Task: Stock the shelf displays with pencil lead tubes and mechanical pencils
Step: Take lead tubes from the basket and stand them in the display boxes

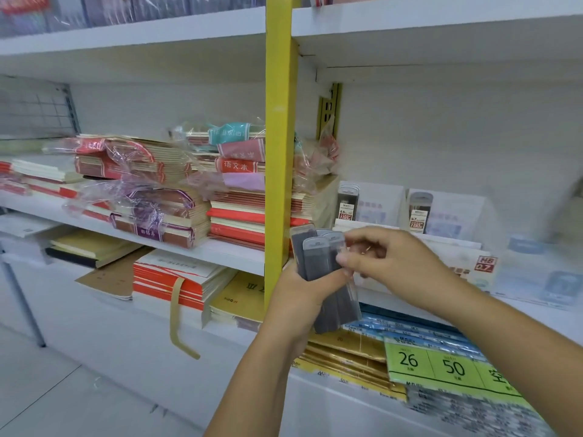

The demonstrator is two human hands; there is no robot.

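Grey tubes (317,263) of pencil lead, a fanned bunch, gripped upright in left hand (299,301): fingers curled round the lower half, thumb pressed across the front. Held in front of yellow post (280,152), about level with the middle shelf (220,250). Right hand (391,260) just beside, on the right, touching the bunch; thumb and curled fingers pinching the upper part of one clear-sided tube slanting down past the left thumb. Behind the hands, in the right bay, two white displays (372,200), each with a single upright tube at its left edge, labelled 0.5 and 0.7. Nearer, a card (485,264) marked HB 0.7. Left of the post, wrapped notebooks (239,212) in stacks. Below the right forearm, green price tags (435,362) reading 26 and 50.
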